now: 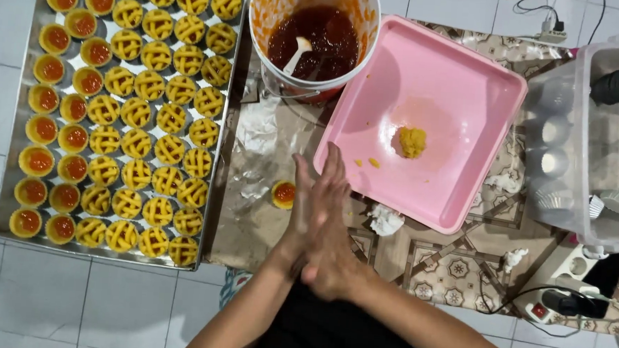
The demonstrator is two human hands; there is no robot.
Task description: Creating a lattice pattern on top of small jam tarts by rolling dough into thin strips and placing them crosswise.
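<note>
My left hand (299, 198) and my right hand (333, 251) are pressed flat together, palm to palm, fingers pointing away from me. Whatever may lie between the palms is hidden. Just left of the fingers a single small jam-filled tart (283, 194) sits on crumpled plastic sheet. Beyond the fingertips is a pink square tray (472, 84) with a small lump of yellow dough (412, 141) and a few crumbs. A white bucket (260, 42) of red-orange jam with a white spoon (297, 51) stands further back.
A metal baking tray (7, 177) on the left holds several lattice-topped tarts (155, 114) and several open jam tarts (56, 108). At the right stands a clear plastic box (606, 235) with metal moulds. A power strip (566, 304) and cables lie at lower right.
</note>
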